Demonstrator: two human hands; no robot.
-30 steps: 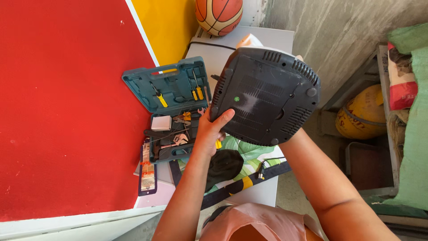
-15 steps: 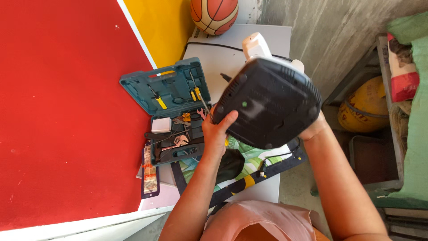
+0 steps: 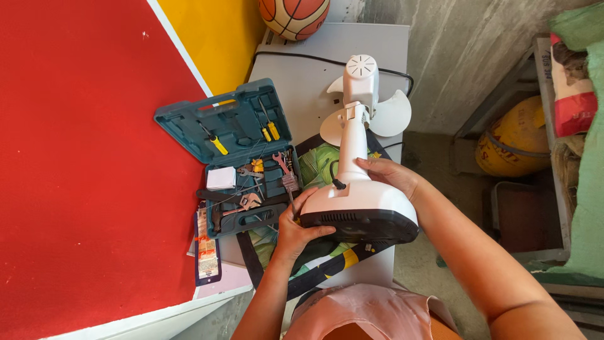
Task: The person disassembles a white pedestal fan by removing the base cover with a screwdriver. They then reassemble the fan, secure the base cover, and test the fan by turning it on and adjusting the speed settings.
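Observation:
A white table fan (image 3: 355,157) with a black underside lies tipped over on the grey table (image 3: 314,82), its bare blades and motor head pointing away from me. My left hand (image 3: 296,230) grips the near left edge of the fan's base. My right hand (image 3: 390,176) rests on the top of the base beside the neck, holding it. An open teal tool case (image 3: 236,151) with yellow-handled screwdrivers, pliers and wrenches lies just left of the fan.
A basketball (image 3: 294,14) sits at the table's far end. A black cable (image 3: 302,60) runs across the table. A green patterned bag with black straps (image 3: 314,252) lies under the fan. Red and yellow floor lies left; a yellow container (image 3: 509,148) and shelves stand right.
The fan's black underside faced me earlier. It has been turned and lowered, so the white top, neck and blades now show, with both hands still on the base.

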